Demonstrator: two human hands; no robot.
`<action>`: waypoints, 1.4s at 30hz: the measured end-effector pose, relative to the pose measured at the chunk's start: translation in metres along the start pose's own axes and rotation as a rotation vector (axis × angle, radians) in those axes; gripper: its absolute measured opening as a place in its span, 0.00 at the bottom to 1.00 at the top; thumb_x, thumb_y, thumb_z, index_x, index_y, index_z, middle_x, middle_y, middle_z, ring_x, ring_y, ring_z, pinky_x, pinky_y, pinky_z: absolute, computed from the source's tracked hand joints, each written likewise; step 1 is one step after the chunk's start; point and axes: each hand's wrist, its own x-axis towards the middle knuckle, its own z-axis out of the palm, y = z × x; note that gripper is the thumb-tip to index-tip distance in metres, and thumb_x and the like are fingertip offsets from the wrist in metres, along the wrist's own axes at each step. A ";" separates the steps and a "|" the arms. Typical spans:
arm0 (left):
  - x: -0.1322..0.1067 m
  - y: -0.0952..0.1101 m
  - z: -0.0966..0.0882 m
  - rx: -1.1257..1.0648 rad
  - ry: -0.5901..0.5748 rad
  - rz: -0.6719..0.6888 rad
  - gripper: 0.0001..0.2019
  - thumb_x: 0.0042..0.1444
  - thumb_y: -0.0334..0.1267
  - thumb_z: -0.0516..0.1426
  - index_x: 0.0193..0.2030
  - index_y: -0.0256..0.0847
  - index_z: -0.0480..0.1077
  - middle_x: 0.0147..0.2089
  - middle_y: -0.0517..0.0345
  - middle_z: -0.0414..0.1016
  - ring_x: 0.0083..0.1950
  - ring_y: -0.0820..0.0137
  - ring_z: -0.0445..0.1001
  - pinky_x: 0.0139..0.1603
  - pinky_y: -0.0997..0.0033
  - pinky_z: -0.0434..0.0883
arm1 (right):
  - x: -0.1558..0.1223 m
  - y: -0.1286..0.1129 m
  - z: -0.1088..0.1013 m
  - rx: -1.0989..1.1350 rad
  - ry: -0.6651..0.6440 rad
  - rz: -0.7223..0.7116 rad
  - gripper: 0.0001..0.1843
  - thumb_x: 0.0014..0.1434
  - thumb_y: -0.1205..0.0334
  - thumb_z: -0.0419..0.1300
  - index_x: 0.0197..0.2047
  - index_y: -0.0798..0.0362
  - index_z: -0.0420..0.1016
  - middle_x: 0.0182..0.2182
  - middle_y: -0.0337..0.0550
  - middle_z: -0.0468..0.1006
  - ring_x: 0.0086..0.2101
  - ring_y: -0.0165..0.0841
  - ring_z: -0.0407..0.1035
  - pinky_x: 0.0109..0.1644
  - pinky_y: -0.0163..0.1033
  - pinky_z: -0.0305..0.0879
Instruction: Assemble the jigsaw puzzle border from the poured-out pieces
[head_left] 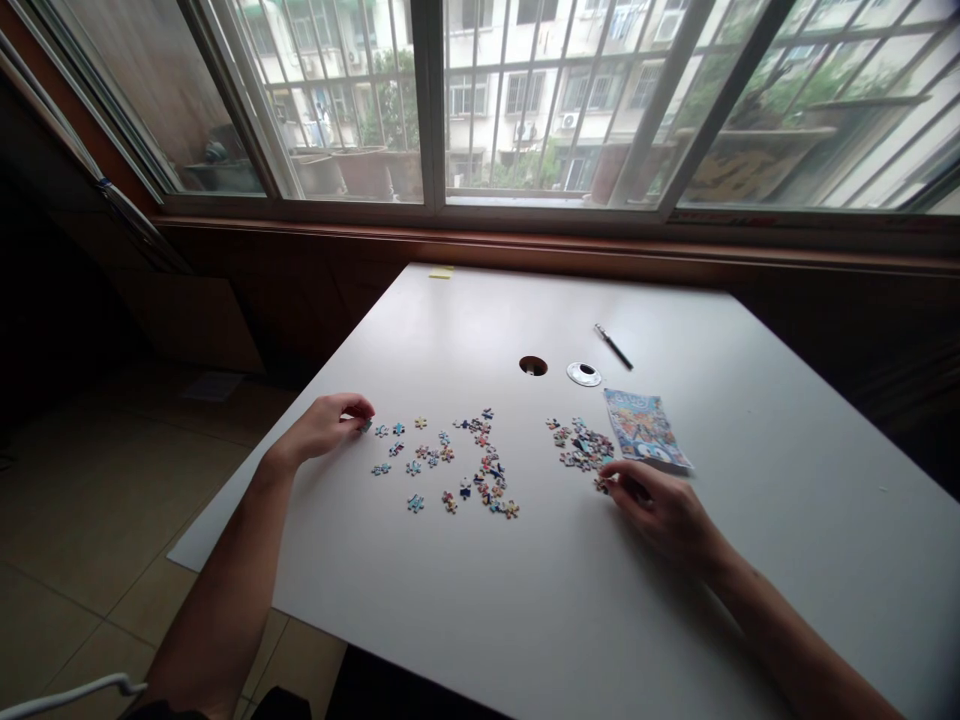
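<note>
My left hand (330,425) is at the left of the white table, its thumb and fingers pinched on a small jigsaw piece (367,425). Just right of it lie several loose, spread-out bluish jigsaw pieces (415,467). A curved band of jigsaw pieces (491,465) runs down the middle. My right hand (660,505) rests by the lower right edge of a denser pile of jigsaw pieces (581,445), fingertips closed on a jigsaw piece (601,484). Behind that hand lies a colourful printed packet (646,428), flat on the table.
The white table (525,600) stands below a barred window. Toward its far side are a round cable hole (533,366), a silver ring-shaped cover (584,374) and a dark pen (613,346). A yellow sticky strip (441,272) is at the far edge.
</note>
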 end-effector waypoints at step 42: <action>-0.002 0.009 0.000 0.008 0.025 0.003 0.07 0.53 0.38 0.56 0.37 0.41 0.74 0.38 0.56 0.78 0.41 0.67 0.78 0.40 0.71 0.75 | 0.001 -0.001 -0.001 0.002 -0.011 0.001 0.08 0.64 0.59 0.56 0.42 0.51 0.74 0.28 0.40 0.76 0.24 0.29 0.67 0.29 0.34 0.64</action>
